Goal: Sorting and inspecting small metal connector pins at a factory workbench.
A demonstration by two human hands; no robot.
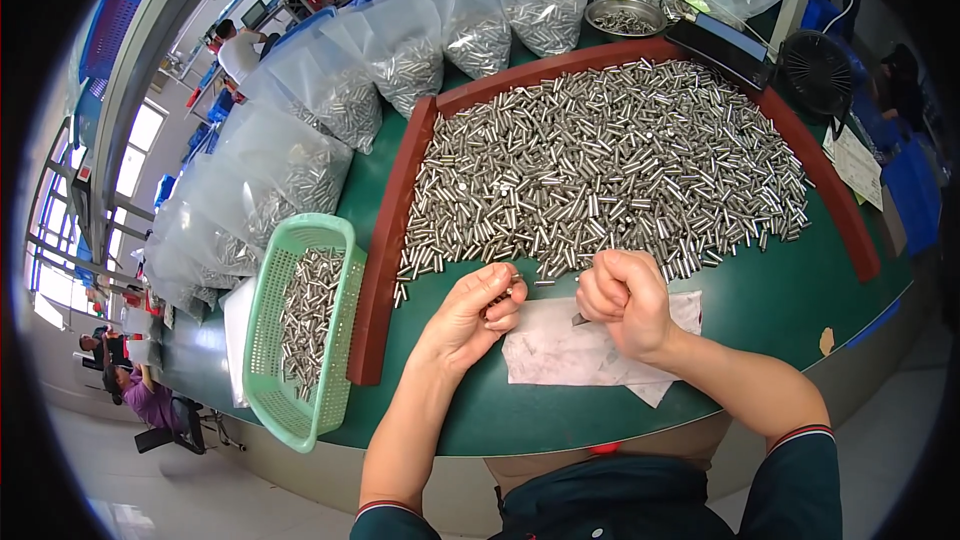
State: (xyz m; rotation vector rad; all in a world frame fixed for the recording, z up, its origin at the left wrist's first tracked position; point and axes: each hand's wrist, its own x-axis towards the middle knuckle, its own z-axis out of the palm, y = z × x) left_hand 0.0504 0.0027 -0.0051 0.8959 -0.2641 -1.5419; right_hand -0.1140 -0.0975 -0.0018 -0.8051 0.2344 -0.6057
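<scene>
My left hand is closed, and small metal pins show between its curled fingers. To its right my right hand is curled into a fist over a stained white cloth. A small dark piece shows at the lower edge of that fist; whether the hand holds it is hidden. Just beyond both hands lies a broad heap of shiny metal pins, its near edge close to my knuckles. The two hands are apart from each other.
A dark red wooden frame borders the heap on the green table. Left of it stands a green plastic basket partly filled with pins. Clear bags of pins, a metal bowl and a black fan line the back.
</scene>
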